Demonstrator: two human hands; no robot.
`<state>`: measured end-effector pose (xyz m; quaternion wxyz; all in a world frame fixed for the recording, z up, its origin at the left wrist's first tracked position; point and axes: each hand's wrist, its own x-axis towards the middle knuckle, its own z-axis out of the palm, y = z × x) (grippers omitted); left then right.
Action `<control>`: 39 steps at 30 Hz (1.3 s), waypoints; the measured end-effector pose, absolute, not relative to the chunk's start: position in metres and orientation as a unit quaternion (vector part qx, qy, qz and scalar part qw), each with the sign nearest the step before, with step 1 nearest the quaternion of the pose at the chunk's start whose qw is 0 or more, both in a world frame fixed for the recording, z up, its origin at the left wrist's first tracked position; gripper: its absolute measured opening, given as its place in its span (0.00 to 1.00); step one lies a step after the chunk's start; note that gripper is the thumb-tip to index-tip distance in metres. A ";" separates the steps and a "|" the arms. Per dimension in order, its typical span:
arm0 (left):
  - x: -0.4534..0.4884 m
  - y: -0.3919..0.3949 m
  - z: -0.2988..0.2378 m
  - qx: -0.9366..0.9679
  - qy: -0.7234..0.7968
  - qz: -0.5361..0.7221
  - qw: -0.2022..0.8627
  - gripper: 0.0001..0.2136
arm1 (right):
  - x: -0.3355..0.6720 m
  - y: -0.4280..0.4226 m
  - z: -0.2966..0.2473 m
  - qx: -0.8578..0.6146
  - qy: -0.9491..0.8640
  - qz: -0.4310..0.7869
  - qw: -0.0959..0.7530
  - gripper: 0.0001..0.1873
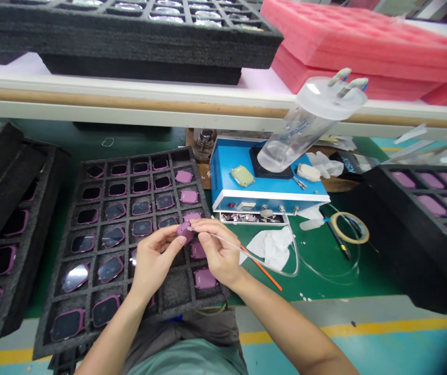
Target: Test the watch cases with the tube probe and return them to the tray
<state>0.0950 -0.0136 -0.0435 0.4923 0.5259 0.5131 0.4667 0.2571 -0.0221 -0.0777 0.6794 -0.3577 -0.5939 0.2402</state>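
My left hand (pixel 156 258) pinches a small purple watch case (pixel 185 232) above the black foam tray. Against the case, my right hand (pixel 219 251) holds the tip of a thin clear tube (pixel 255 256); its fingers hide most of the tip. The tube loops back to the front of a blue box-shaped device (pixel 270 195). Under both hands is the black foam tray (pixel 90 281), divided into compartments. Dark-faced watch cases (pixel 109 311) lie in most of them, and purple cases (pixel 205 278) lie face down in the right column.
On the blue device stand a clear cylinder (pixel 292 133), a green case (pixel 242 176) and a white case (pixel 308 172). White tissue (pixel 272 246), an orange stick (pixel 264 271) and a tape roll (pixel 349 227) lie right. Foam trays (pixel 16 291) flank both sides; a shelf (pixel 129 107) crosses behind.
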 end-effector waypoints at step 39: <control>0.095 -0.013 -0.043 0.531 0.509 0.470 0.488 0.16 | 0.258 -0.022 -0.079 -0.352 -0.594 0.259 0.676 0.12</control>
